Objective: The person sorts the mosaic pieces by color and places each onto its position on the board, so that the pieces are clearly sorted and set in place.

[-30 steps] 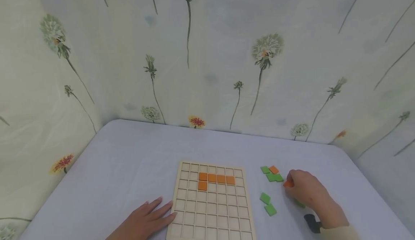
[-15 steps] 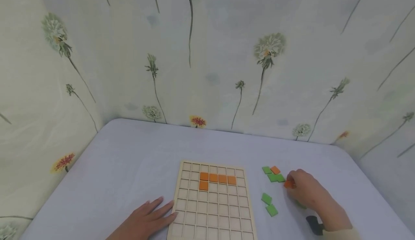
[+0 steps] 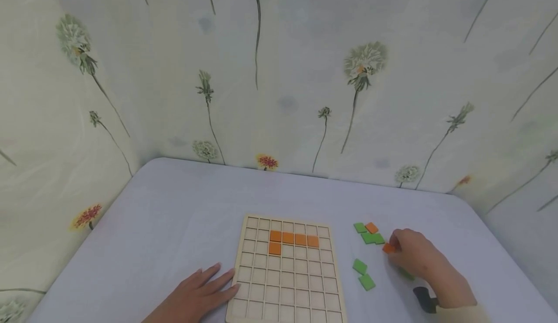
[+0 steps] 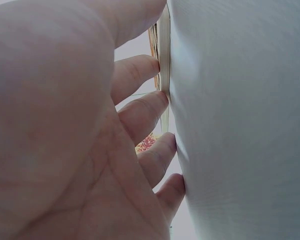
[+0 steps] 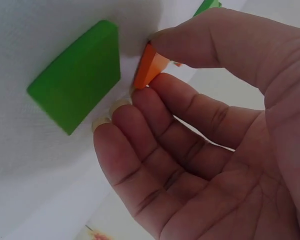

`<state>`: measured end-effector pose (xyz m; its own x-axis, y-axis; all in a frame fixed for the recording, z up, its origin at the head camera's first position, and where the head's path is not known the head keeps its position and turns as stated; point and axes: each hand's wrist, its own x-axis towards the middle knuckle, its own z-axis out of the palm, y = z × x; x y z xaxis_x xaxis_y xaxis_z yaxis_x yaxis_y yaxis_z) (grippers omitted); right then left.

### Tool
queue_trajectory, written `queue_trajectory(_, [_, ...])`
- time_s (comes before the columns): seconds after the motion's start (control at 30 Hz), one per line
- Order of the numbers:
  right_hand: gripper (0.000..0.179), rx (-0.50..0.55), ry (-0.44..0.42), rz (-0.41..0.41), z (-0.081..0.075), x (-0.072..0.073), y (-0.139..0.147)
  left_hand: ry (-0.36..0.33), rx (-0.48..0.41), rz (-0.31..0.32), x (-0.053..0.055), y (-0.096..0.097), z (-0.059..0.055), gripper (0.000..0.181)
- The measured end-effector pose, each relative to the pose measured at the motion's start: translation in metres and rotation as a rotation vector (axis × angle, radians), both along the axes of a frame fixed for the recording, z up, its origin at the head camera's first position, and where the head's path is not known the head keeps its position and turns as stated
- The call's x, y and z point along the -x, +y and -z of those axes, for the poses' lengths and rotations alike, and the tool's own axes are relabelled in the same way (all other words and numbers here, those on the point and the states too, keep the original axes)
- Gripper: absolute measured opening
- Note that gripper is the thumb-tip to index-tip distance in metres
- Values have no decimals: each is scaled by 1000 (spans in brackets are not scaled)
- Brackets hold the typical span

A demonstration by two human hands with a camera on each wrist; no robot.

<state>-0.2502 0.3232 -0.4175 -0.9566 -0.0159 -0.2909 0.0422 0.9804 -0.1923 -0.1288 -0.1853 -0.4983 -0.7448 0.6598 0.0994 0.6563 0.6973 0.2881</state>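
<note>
My left hand (image 3: 198,295) rests with spread fingers against the left edge of a wooden grid board (image 3: 279,279); the left wrist view shows the fingertips (image 4: 160,97) at the board's side and the table. In the board's upper rows sit several orange square tiles (image 3: 288,238), most in one row and one below its left end. To the right of the board my right hand (image 3: 416,255) pinches another orange tile (image 5: 151,65) between thumb and fingers, close to the tabletop. Beside those fingers lies a green tile (image 5: 80,77), partly hidden under the hand in the head view.
Right of the board are several loose green tiles (image 3: 368,238) with an orange tile (image 3: 371,227) among them, and two green tiles (image 3: 367,282) nearer the front. A dark strap piece (image 3: 425,299) shows at the right wrist. Flowered cloth (image 3: 279,71) hangs behind the table.
The scene shifts slightly in the head view. The left hand stays at the board's edge, and the right hand keeps its pinch on the orange tile in nearly the same place.
</note>
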Motion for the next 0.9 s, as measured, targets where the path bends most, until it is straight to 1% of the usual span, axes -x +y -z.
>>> queue_trajectory(0.1, [27,3,0,5,0,-1,0,18,0,8,1,0,-1,80])
queue_trajectory(0.23, [26,0,-10,13,1,-3,0,16,10,18,2,-1,-1,80])
queue_trajectory(0.3, [26,-5,-7,12,1,-4,0,19,13,24,3,-1,0,80])
queue_trajectory(0.4, [27,-4,-8,32,2,-5,-1,27,12,35,4,-1,4,79])
queue_trajectory(0.53, [29,8,1,53,4,-8,-1,59,27,53,6,-2,8,77])
queue_trajectory(0.67, [31,16,20,36,4,-9,-2,103,34,62,7,-3,10,75])
queue_trajectory(0.77, [31,15,28,24,3,-10,-5,100,37,58,7,-2,10,75])
queue_trajectory(0.83, [30,17,35,12,2,-11,-7,86,39,53,7,-2,9,75])
queue_trajectory(0.9, [29,18,55,-2,0,-11,-9,80,46,50,7,-2,8,76])
